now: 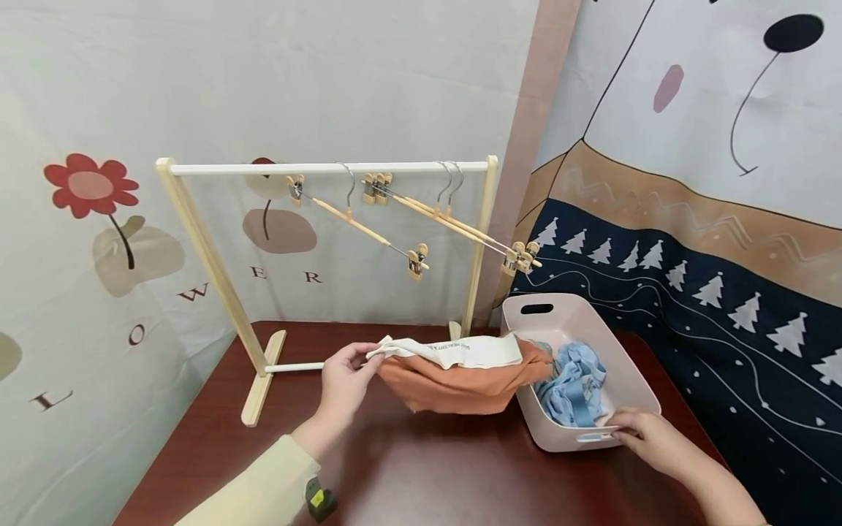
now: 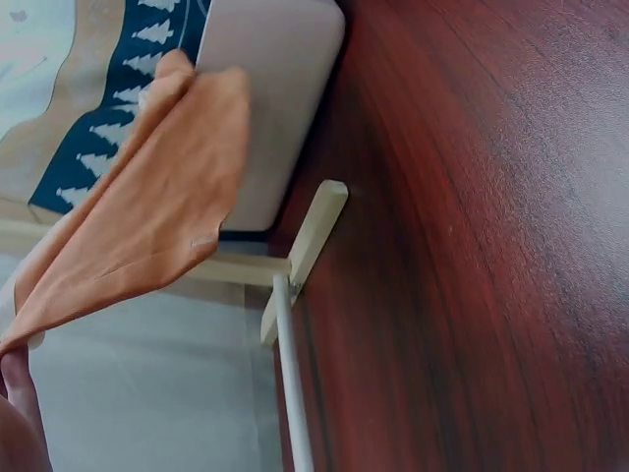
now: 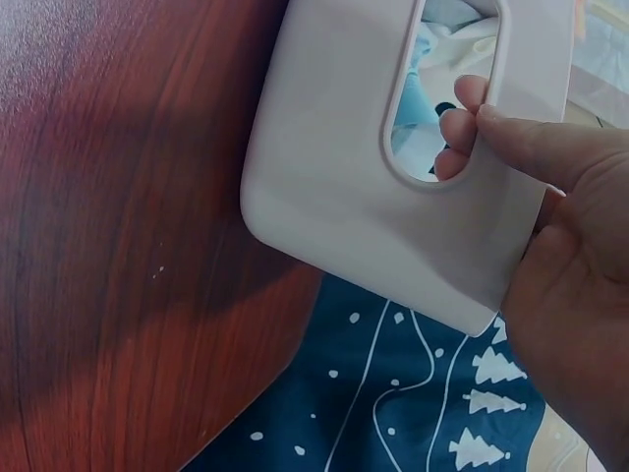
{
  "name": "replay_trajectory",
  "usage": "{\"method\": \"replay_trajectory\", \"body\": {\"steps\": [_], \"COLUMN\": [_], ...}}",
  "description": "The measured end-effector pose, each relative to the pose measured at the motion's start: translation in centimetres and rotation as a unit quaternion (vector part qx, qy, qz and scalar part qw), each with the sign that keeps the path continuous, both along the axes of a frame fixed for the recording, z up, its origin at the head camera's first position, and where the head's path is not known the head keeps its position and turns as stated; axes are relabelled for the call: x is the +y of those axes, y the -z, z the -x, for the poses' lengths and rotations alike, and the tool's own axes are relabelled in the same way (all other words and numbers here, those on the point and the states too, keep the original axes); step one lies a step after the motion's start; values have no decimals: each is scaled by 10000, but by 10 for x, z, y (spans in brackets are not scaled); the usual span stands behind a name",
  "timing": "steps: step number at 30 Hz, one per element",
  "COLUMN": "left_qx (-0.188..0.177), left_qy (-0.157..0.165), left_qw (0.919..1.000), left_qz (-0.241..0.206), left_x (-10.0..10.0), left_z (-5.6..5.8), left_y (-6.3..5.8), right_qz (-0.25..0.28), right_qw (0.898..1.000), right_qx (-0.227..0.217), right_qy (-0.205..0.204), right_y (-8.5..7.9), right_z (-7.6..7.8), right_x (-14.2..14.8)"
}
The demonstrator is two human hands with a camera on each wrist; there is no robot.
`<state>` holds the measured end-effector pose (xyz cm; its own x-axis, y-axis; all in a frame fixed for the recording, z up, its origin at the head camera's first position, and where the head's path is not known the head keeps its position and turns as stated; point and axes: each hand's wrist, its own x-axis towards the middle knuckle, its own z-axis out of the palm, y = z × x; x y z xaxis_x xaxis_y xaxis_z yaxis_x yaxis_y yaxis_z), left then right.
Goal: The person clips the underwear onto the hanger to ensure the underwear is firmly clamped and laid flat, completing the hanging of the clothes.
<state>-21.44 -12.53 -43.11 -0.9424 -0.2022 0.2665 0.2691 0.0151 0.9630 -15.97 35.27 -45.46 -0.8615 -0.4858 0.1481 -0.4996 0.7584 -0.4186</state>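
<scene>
My left hand [image 1: 345,383] pinches the corner of an orange cloth garment [image 1: 454,387] with a white printed band [image 1: 473,351] along its top. The garment hangs in the air over the table, its right end by the bin's left wall; the left wrist view shows it stretched out from the fingers. In the head view, my right hand [image 1: 651,438] grips the near rim of a pale pink plastic bin [image 1: 628,354]. Its fingers curl through the handle slot, as the right wrist view shows. Crumpled light blue cloth [image 1: 575,383] lies inside the bin.
A wooden rack [image 1: 220,270] with a white rail [image 1: 263,169] stands at the back of the dark red table [image 1: 421,467]. Three clip hangers hang from it: a single hanger [image 1: 351,219] mid-rail and two more at the right. Printed curtains [image 1: 691,292] stand behind and to the right.
</scene>
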Motion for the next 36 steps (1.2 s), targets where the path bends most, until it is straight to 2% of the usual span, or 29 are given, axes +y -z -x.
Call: {"method": "replay_trajectory", "body": {"steps": [5, 9, 12, 16, 19, 22, 24, 27, 29, 32, 36], "left_qx": [-105, -363, -473, -528, -628, -745, -787, -837, -863, -912, -981], "left_qy": [-247, -259, -320, -381, -342, -290, -242, -151, -93, -27, 122], "left_qw": [9996, 9984, 9973, 9962, 9950, 9939, 9936, 9933, 9935, 9933, 9910], "left_qz": [99, 337, 452, 584, 700, 757, 775, 785, 742, 711, 905], "left_x": [-12, -18, -22, -26, -26, -23, -20, -15, -12, -8, -1], "left_z": [-3, -7, -10, -11, -13, -19, -24, -28, -27, -23, -25], "left_y": [6, 14, 22, 32, 34, 29, 24, 24, 31, 45, 57], "right_qz": [-75, -160, -275, -679, -901, -745, -471, 115, 413, 459, 45], "right_qw": [9999, 9993, 9988, 9954, 9907, 9876, 9848, 9787, 9779, 9840, 9943], "right_qx": [112, 328, 322, 202, 247, 583, 1101, 1856, 1991, 1721, 1052], "right_qy": [89, 112, 230, 639, 985, 1251, 1255, 874, 490, 52, -150], "right_y": [-1, -1, -1, -4, -12, -24, -30, -30, -25, -12, 11], "right_z": [0, 1, 2, 1, -1, -2, -2, 1, 3, 5, 11], "right_x": [4, 8, 9, 5, -5, -26, -46, -80, -104, -140, -178]}}
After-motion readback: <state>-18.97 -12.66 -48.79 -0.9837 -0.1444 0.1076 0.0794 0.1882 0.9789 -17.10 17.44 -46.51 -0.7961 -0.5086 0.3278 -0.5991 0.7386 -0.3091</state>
